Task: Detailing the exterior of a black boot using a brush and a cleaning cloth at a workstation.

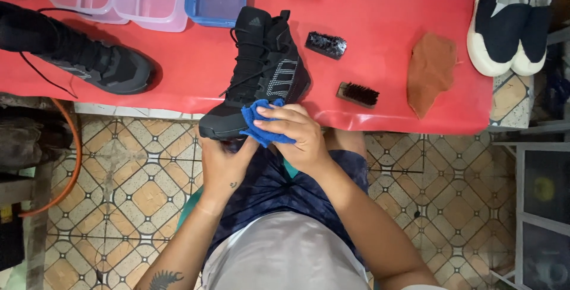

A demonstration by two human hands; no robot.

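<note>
Left hand (222, 165) grasps the toe of the black boot (261, 70) at table edge; right hand (300, 135), at its three o'clock, clenches a blue cloth (261, 121) against the toe. Wiping appears underway; second boot (89, 55), at nine o'clock, untouched.

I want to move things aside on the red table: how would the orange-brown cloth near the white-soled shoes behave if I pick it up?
The orange-brown cloth lies flat and creased, so it is probably floppy and would droop. It looks thin, likely light. It should not roll or tip, though pushing may bunch it on the red table.
</note>
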